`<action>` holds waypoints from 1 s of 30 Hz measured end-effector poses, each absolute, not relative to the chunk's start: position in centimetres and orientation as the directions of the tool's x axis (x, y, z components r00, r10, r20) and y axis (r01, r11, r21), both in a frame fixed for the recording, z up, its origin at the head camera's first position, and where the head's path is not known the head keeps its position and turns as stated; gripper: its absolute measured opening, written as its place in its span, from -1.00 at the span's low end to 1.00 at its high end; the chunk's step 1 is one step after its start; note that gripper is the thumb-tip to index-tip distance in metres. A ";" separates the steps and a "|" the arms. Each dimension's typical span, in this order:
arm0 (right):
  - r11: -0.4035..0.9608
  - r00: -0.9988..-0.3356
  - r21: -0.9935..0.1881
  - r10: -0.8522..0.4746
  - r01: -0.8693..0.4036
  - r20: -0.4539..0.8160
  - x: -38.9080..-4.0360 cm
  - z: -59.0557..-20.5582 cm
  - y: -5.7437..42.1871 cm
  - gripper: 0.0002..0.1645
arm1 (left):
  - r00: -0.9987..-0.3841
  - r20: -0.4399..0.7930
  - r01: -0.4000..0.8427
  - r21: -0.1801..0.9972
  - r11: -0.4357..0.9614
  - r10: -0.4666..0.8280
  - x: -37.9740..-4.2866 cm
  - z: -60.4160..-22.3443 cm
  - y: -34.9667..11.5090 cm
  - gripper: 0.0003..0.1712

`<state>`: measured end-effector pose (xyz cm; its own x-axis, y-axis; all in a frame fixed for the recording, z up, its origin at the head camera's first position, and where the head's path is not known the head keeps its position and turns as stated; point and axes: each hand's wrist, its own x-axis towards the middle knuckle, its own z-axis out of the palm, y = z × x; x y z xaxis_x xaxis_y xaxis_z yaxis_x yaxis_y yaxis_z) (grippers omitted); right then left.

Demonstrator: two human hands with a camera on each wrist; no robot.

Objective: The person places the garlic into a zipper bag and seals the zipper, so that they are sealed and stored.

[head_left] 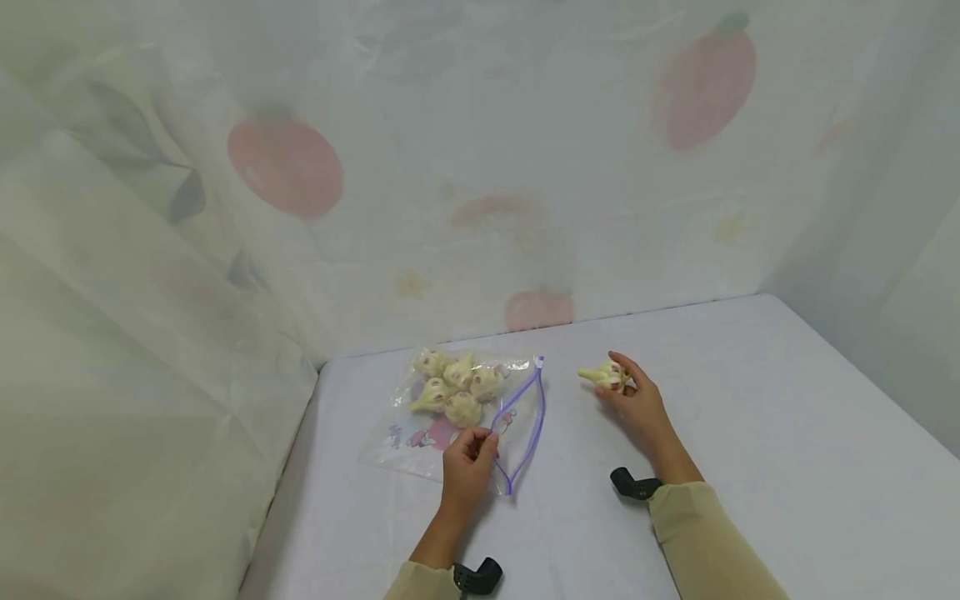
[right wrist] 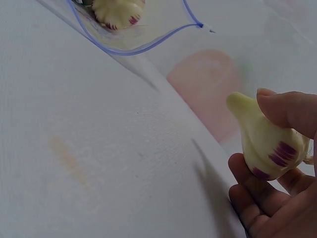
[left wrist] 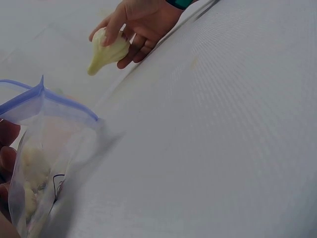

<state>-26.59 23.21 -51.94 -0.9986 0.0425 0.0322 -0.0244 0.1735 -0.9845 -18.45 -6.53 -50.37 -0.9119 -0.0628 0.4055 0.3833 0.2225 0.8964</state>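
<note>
The rim of the clear zip bag [head_left: 420, 462] is pinched by the left hand [head_left: 467, 471] between thumb and fingers, and the purple zip strands [head_left: 542, 408] are thereby spread apart, with the mouth turned toward the right. A garlic bulb [right wrist: 272, 144] is held by the right hand [head_left: 637, 404], the thumb laid on one side and fingertips set against the other; it is positioned to the right of the mouth, apart from the bag, above or on the desk [head_left: 570, 517], with its neck [right wrist: 241, 105] pointed toward the opening. More bulbs [head_left: 463, 408] are gathered inside, toward the bag's far side. For this step, the left grip is best left on one strand only, since the mouth would probably be closed if both were squeezed together. The pinched edge should be raised slightly and drawn away from the opposite strand, so that the bulb can be passed through without the zip being snagged. The right grip should be firm but light, as the rounded sides may slip if pressed unevenly. Care should be taken that the bag is not tugged, or the bulbs inside may be rolled toward the mouth.
</note>
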 end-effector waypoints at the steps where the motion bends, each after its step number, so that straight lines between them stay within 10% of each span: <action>1: 0.183 -0.998 -0.983 0.044 -0.024 0.033 -26.6 -52.1 23.2 -0.09 | -0.913 0.404 0.382 0.897 0.221 -0.064 -18.5 -50.4 -6.5 -0.91; 12: 0.300 -0.995 -0.954 0.081 -0.028 0.055 -26.4 -52.0 23.0 -0.34 | -0.907 0.417 0.394 0.891 0.228 -0.062 -18.6 -50.7 -6.6 -0.91; 30: 0.153 -1.000 -0.988 -0.023 -0.007 0.004 -26.8 -52.6 22.0 -0.13 | -0.920 0.387 0.366 0.905 0.217 -0.061 -18.4 -50.2 -6.5 -0.91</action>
